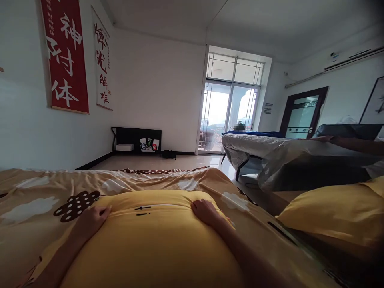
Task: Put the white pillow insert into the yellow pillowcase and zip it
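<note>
A plump yellow pillow [150, 244] lies in front of me on a tan blanket [33, 196] with cloud and polka-dot prints. Near its far edge a pale line runs across the fabric, with a few small dark marks beside it. My left hand [99, 215] is closed on the pillow's far left part, fingers curled in and thumb towards the line. On the far right part, my right hand [205, 211] grips the fabric with bent fingers. The fingertips of both hands are partly hidden.
A second yellow pillow [333, 212] lies at the right. Beyond it stands a table [255, 142] under clear plastic sheeting, where another person's arm [351, 143] reaches in. A black bench [138, 136] stands by the back wall, left of glass doors [229, 112].
</note>
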A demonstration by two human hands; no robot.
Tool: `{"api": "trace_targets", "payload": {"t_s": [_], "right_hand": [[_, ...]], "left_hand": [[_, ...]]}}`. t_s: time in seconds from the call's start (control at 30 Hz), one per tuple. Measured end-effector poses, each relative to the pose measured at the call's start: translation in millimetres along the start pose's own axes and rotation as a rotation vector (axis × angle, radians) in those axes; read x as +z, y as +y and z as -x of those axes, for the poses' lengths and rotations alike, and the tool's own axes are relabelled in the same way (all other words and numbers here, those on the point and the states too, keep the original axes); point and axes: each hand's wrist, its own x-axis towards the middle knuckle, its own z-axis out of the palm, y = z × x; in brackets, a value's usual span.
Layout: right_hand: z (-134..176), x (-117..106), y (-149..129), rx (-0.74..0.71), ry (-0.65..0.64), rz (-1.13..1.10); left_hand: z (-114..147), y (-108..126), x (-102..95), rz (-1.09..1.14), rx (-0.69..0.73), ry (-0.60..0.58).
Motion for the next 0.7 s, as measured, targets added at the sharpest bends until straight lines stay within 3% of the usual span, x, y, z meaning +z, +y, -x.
{"api": "trace_targets", "payload": {"t_s": [0.17, 0.27, 0.4, 0.57, 0.7], "right_hand": [[13, 21, -2, 0.058, 0.059, -0.039], [15, 22, -2, 0.041, 0.131, -0.045], [17, 20, -5, 0.076, 0.066, -0.082], [19, -1, -4, 0.136, 0.044, -0.086], [10, -43, 6, 0.132, 0.153, -0.078]], "left_hand": [[4, -20, 9.1, 0.172, -0.065, 0.023], [10, -18, 7.9, 0.214, -0.077, 0.062], [20, -3, 2.8, 0.223, -0.087, 0.069], [27, 24, -29.8, 0.124, -0.147, 0.120], [32, 57, -74.1, 0.102, -0.182, 0.301]]}}
